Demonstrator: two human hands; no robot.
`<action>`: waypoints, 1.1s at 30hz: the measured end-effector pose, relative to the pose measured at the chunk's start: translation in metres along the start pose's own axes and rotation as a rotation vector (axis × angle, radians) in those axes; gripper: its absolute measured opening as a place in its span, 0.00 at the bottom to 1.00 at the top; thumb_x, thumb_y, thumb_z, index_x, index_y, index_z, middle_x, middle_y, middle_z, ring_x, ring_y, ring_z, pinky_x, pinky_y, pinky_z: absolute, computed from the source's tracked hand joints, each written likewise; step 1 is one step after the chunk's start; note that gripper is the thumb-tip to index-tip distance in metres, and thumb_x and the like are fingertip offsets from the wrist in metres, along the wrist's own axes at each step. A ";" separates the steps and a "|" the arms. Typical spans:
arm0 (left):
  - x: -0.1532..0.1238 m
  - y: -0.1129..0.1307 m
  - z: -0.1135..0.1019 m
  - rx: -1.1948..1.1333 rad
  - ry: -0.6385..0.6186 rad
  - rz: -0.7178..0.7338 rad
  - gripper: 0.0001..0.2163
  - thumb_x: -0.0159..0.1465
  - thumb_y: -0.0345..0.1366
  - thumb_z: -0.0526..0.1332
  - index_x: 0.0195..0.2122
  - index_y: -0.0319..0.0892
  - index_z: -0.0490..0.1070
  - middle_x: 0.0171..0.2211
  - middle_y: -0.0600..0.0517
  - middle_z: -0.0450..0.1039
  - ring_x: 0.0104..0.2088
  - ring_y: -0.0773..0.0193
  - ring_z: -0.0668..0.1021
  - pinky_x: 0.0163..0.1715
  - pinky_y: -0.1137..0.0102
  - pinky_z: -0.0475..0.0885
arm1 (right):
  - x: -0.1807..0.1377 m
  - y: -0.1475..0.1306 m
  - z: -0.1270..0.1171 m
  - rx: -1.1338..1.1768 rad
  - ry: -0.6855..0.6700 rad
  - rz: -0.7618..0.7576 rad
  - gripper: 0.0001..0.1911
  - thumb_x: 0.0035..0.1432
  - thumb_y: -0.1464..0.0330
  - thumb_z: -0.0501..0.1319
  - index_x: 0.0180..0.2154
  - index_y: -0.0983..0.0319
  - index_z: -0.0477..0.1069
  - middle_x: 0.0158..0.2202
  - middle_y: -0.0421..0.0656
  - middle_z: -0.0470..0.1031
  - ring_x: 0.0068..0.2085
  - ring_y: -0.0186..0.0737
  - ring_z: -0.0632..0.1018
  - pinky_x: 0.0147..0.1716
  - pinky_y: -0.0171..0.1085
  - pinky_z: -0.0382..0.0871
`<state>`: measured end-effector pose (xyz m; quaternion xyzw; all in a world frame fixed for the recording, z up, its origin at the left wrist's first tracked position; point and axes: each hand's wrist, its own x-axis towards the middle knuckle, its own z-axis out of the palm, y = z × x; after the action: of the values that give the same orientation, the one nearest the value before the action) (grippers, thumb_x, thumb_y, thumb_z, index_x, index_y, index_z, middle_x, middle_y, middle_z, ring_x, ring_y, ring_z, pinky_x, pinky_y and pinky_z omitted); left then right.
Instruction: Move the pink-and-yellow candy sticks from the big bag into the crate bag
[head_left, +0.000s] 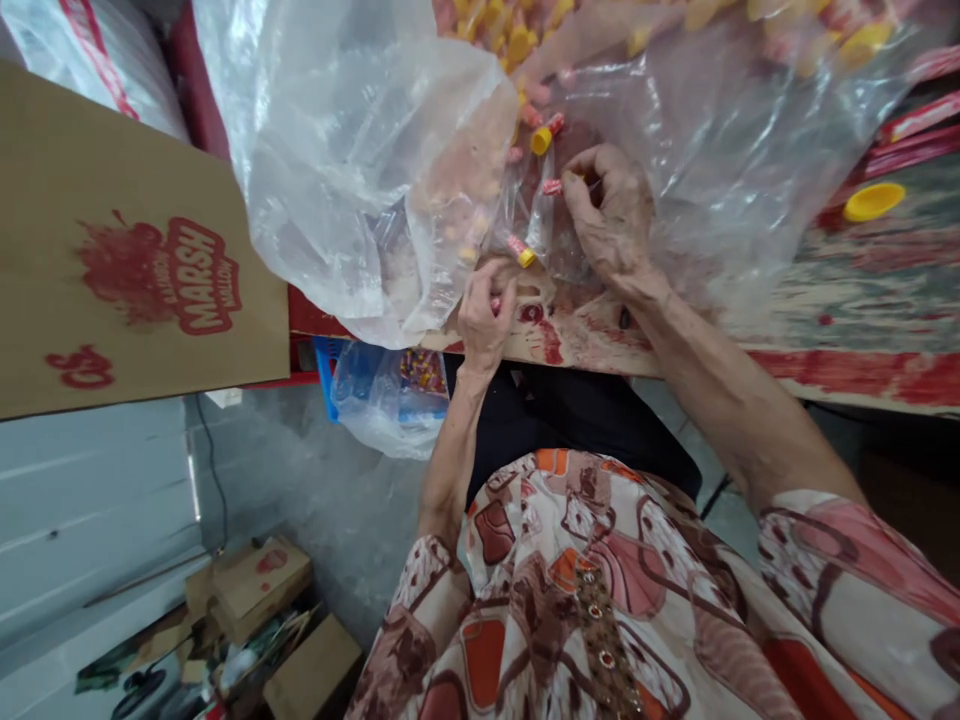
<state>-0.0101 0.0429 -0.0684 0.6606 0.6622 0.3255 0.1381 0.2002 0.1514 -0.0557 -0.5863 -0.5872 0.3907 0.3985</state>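
Note:
My right hand (616,215), fingers pinched, holds a small red-and-white tube (552,187) above the clear plastic sheeting on the table. A similar tube with a yellow cap (541,138) lies just beyond it. Between my hands lies another yellow-capped tube (520,250). My left hand (486,315) is curled near the table's front edge, and a small reddish piece (496,305) shows between its fingers. Only part of that piece is visible. A pile of yellow and red pieces (517,35) lies at the far side, partly behind the plastic.
A large translucent plastic bag (352,160) spreads to the left, beside a printed cardboard box (142,260). On the worn table (885,290) at right sits a yellow lid (874,201). Below the edge hangs a bag-lined blue crate (327,380). Cartons (259,590) stand on the floor.

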 end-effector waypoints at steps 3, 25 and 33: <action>-0.005 0.009 -0.006 0.043 -0.050 0.087 0.18 0.87 0.54 0.58 0.69 0.52 0.74 0.60 0.42 0.83 0.58 0.53 0.85 0.61 0.56 0.84 | -0.002 0.004 0.003 -0.044 0.022 -0.055 0.08 0.82 0.71 0.59 0.50 0.57 0.77 0.47 0.41 0.84 0.41 0.36 0.74 0.50 0.37 0.72; -0.114 -0.077 -0.086 -0.016 0.621 -0.915 0.14 0.75 0.36 0.67 0.59 0.41 0.74 0.55 0.39 0.80 0.56 0.50 0.85 0.65 0.55 0.81 | -0.001 0.042 -0.001 -0.339 0.048 -0.331 0.15 0.76 0.58 0.57 0.47 0.57 0.79 0.48 0.53 0.81 0.50 0.55 0.81 0.55 0.54 0.80; -0.103 -0.063 -0.067 0.055 0.658 -0.477 0.18 0.80 0.38 0.57 0.68 0.44 0.72 0.57 0.39 0.79 0.56 0.50 0.85 0.64 0.55 0.82 | -0.010 0.033 -0.006 -0.338 -0.003 -0.341 0.16 0.79 0.57 0.55 0.49 0.56 0.78 0.50 0.55 0.80 0.51 0.57 0.81 0.56 0.55 0.79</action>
<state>-0.0913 -0.0681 -0.0824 0.3525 0.8144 0.4603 -0.0272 0.2184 0.1412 -0.0838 -0.5364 -0.7355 0.2145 0.3541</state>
